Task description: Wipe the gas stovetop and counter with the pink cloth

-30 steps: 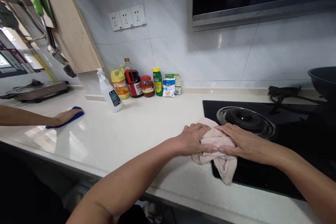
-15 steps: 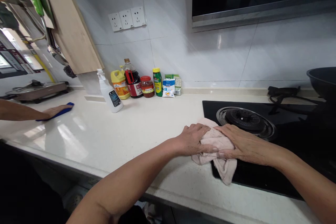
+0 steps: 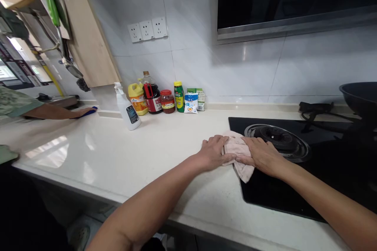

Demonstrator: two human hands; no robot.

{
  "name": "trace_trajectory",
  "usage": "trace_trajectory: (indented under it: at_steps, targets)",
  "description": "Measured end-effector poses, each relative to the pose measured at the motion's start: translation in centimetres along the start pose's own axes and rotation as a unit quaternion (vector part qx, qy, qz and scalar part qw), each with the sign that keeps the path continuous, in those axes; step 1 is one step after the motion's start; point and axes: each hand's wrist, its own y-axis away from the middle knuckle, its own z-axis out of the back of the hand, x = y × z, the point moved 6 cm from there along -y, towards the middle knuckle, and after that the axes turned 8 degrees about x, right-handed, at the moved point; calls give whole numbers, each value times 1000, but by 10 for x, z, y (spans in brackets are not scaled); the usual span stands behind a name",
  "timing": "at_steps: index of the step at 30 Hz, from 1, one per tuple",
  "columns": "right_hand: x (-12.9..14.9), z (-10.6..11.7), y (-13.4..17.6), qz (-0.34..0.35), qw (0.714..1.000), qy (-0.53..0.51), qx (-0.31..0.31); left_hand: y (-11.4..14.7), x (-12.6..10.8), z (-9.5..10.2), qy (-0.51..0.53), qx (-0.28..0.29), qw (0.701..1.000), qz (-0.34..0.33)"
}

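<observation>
A pale pink cloth (image 3: pixel 237 149) lies bunched across the left edge of the black glass cooktop (image 3: pixel 282 192), partly on the white counter (image 3: pixel 165 141). My left hand (image 3: pixel 213 153) grips its left side, with the fingers bent over the fabric. From the right, my right hand (image 3: pixel 263 155) holds the other side, and the two thumbs nearly meet at the front. One corner of the cloth hangs loose below the thumbs. Just behind my right hand sits the round gas burner (image 3: pixel 277 137).
A white spray bottle (image 3: pixel 128 111), a soy sauce bottle (image 3: pixel 152 98), a red-lidded jar (image 3: pixel 167 102) and other packages stand along the wall. At left a co-worker's arm (image 3: pixel 53 111) presses a blue cloth (image 3: pixel 90 112). A dark wok (image 3: pixel 361 96) stands at right; a range hood (image 3: pixel 279 27) hangs above.
Both my hands have shifted the pink cloth slightly back and left, and it looks more gathered. The co-worker's hand and blue cloth have slid farther back toward the wall. My view has tilted a little.
</observation>
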Motion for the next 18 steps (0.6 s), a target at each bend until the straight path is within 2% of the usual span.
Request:
trace_trajectory:
  at_steps: [5,9,18]
  targets:
    - [0,5,-27,-51,997,38,32,0,10,10,-17,-52,998,41]
    - [-3,8,-48,-80,994,31,68,1,11,15,-12,-79,996,44]
    - [-1,12,-89,-72,997,13,34,-6,38,9,-20,-65,995,73]
